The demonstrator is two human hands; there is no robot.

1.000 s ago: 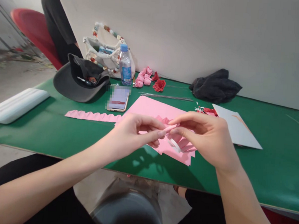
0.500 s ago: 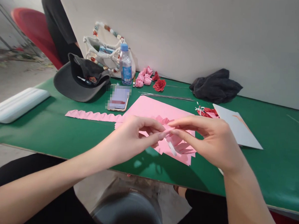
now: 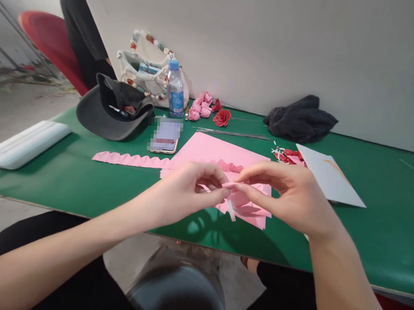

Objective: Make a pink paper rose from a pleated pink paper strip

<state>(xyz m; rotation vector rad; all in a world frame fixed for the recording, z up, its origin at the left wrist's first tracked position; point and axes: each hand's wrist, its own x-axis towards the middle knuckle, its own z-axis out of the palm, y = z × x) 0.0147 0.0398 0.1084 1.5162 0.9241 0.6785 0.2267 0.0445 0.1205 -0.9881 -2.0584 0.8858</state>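
Between my two hands is a small folded piece of pink paper (image 3: 229,185). My left hand (image 3: 203,187) pinches it from the left with thumb and fingers. Thumb and fingertips of my right hand (image 3: 284,191) grip its other side. A narrow white strip (image 3: 231,211) hangs just below the fingertips; what it is attached to is hidden. Under the hands lie flat pink paper sheets (image 3: 207,148). A long pink paper strip with a wavy edge (image 3: 130,160) stretches leftward from them, its right part hidden behind my left hand.
Behind the sheets are thin wires (image 3: 232,133), pink paper flowers (image 3: 200,106), a red paper flower (image 3: 222,118), a phone (image 3: 165,136) and a bottle (image 3: 176,93). A cap (image 3: 108,113) stands left; a white folded card (image 3: 329,175) and black cloth (image 3: 301,118) lie right.
The pink piece has turned slightly between my fingertips, and the white strip has swung left and hangs more upright. Both hands keep their pinch. The whole view has shifted slightly.
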